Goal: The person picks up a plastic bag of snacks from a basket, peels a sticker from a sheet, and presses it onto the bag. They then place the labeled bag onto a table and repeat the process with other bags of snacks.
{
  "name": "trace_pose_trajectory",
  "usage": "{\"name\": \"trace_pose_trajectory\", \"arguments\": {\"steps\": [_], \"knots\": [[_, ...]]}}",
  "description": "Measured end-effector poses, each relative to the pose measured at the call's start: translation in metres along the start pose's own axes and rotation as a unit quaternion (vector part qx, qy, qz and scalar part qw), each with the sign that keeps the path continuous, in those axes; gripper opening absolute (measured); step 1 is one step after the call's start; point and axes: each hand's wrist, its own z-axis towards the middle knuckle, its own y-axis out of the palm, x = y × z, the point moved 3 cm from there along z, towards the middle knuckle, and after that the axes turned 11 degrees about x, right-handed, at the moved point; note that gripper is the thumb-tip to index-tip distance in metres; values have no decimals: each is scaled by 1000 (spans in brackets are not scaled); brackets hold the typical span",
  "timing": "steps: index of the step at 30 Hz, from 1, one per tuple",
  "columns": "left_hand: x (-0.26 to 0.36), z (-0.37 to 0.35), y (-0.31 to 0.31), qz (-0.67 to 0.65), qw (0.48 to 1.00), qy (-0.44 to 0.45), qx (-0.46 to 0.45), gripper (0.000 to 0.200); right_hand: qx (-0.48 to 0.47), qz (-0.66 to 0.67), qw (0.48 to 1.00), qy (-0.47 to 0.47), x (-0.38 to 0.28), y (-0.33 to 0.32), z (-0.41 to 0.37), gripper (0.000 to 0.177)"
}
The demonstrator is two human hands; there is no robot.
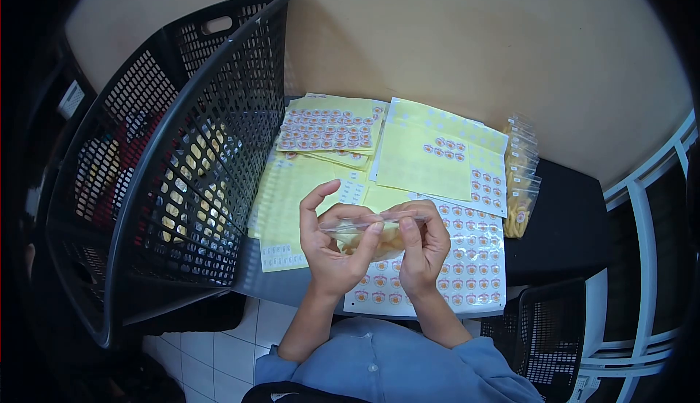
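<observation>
Both hands pinch the top edge of a clear plastic pouch [390, 241] with pale yellow pieces inside. My left hand [335, 250] grips the edge between thumb and fingers, its index finger raised. Close beside it, my right hand [421, 246] presses the same edge with its thumb. The pouch hangs above the table, partly hidden by the hands. Under and around them lie sticker sheets: a white sheet [467, 279] with rows of round orange-red stickers, a yellow backing sheet [408, 162] with a few stickers left, and a stack of sticker sheets [328, 130] behind my left hand.
A large black plastic basket [197, 104] stands at the left, with packed pouches visible through its mesh. Several filled pouches [520, 199] stand in a row at the right by the wall. A second black basket [543, 330] sits low at the right, near a white metal frame [638, 286].
</observation>
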Motion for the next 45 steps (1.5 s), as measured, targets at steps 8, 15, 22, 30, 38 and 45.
{"name": "trace_pose_trajectory", "arguments": {"steps": [8,15,22,30,38,45], "knots": [[-10,7,-7,-31,999,-5,7,70,19,70,997,23,6,-7,8,9],[-13,9,-9,-56,997,-32,38,69,-12,91,995,32,9,-9,11,9],[-13,6,-7,-36,999,-4,30,60,-14,-195,963,-187,-33,-3,28,18],[-13,5,-8,-8,1000,27,-2,51,-104,-367,891,-246,-30,13,21,6],[-9,6,-10,-21,1000,0,1,70,-89,-362,893,-252,-26,18,18,5],[-6,7,-12,-1,1000,17,-12,80,-101,-359,892,-254,-21,22,15,5]]}}
